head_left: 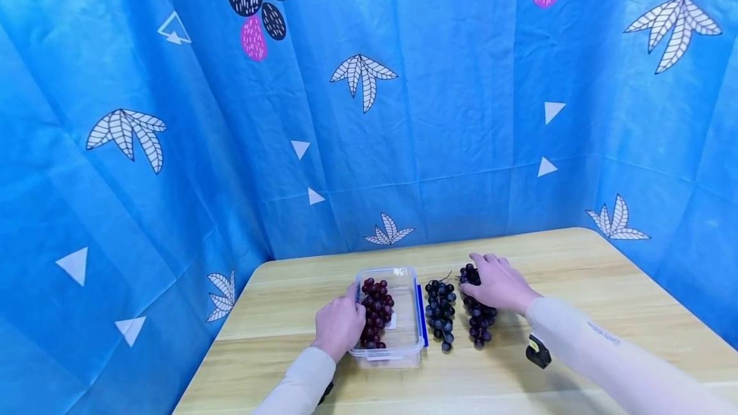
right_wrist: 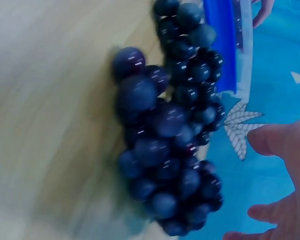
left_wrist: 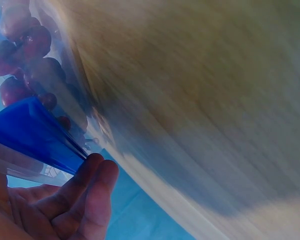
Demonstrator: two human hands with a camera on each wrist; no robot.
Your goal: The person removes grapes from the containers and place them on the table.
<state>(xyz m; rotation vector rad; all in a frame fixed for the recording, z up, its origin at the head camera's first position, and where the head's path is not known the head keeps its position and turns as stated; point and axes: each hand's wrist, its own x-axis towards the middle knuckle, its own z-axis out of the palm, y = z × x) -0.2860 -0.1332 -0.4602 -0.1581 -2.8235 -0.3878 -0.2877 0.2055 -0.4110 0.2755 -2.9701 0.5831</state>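
Left hand (head_left: 339, 321): grips the left edge of a clear plastic rectangular container (head_left: 408, 306), fingertips at its blue plastic left flap (left_wrist: 37, 130). Right hand (head_left: 497, 282): released, fingers spread above the upper part of a purple-black grape bunch (head_left: 480, 322); right wrist view shows a gap between fingers and fruit. 1 dark red grape bunch (head_left: 377, 309) lies inside the container, along its left side. 1 blue-black grape bunch (head_left: 441, 312) lies on the pale wooden tabletop (head_left: 277, 312), between container and purple-black grape bunch.

Risks (judgement):
1. Grapes may detach or bruise if the right hand squeezes fruit instead of stem.
2. Neighbouring bunch may get dragged; the 2 lie close together.
3. A low carry could snag the blue plastic right flap (head_left: 422, 316).
4. Container may skid or tip if the left hand slackens or pulls upward.
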